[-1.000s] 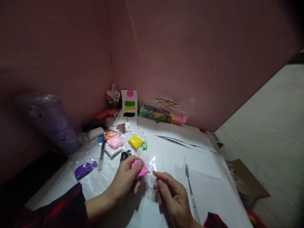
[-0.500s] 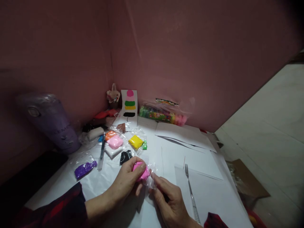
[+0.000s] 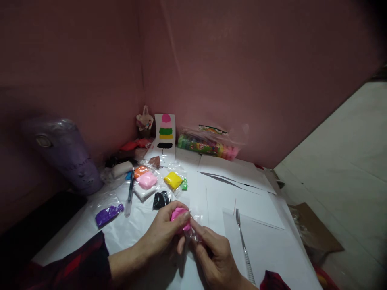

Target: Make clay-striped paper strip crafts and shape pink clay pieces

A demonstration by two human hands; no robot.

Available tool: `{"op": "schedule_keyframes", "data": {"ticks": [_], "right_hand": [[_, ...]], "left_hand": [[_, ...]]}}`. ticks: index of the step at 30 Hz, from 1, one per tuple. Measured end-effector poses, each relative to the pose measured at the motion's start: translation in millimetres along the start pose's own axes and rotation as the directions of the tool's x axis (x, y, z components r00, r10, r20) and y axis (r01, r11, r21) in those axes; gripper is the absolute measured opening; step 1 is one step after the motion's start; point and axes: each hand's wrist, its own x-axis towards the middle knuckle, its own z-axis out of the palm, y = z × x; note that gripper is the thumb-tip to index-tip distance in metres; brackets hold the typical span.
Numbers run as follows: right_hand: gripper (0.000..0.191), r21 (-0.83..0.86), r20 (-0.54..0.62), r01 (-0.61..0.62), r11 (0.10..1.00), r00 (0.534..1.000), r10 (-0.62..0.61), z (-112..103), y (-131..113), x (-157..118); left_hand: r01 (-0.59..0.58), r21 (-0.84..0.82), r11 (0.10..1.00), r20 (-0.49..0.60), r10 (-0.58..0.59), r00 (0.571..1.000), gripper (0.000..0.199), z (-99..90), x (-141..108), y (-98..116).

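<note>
Above the white table, my left hand (image 3: 166, 225) is closed round a packet of bright pink modelling clay (image 3: 179, 217), thumb on top. My right hand (image 3: 213, 251) pinches the loose end of its clear plastic wrapper (image 3: 196, 233), with the index fingertip close beside the clay. Just beyond my left hand lies a packet of black clay (image 3: 161, 200). Behind that are packets of yellow clay (image 3: 173, 180), light pink clay (image 3: 146, 180) and orange clay (image 3: 140, 172). To the right of my right hand a metal fork (image 3: 243, 241) rests on a clear sheet.
Purple clay (image 3: 109, 215) and a pen-like tool (image 3: 130, 193) lie at left, near a tall purple bottle (image 3: 66, 155). A card with coloured bands (image 3: 165, 139) leans at the wall. Beside it sits a bag of coloured sticks (image 3: 208, 146). White paper sheets (image 3: 236, 171) cover the right side.
My right hand's index finger has moved up and left, closer to my left thumb and the pink clay. The wrapper end is now bunched lower between the hands.
</note>
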Motion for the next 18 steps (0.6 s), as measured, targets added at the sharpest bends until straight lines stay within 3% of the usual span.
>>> {"op": "schedule_keyframes", "data": {"ticks": [8, 14, 18], "right_hand": [[0.035, 0.059, 0.048, -0.011, 0.998, 0.999, 0.009, -3.5, -10.0, 6.1], [0.039, 0.142, -0.184, 0.004, 0.990, 0.983, 0.023, 4.5, -3.8, -4.8], [0.030, 0.180, -0.259, -0.049, 0.982, 0.961, 0.096, 5.7, -1.1, -7.3]], "left_hand": [[0.007, 0.023, 1.000, 0.027, -0.008, 1.000, 0.042, -2.7, 0.1, 1.1], [0.011, 0.002, 1.000, -0.041, -0.011, 0.999, 0.043, -1.4, -0.9, 8.4], [0.018, 0.003, 1.000, -0.128, -0.018, 0.992, 0.036, -2.7, 1.6, 11.7]]}}
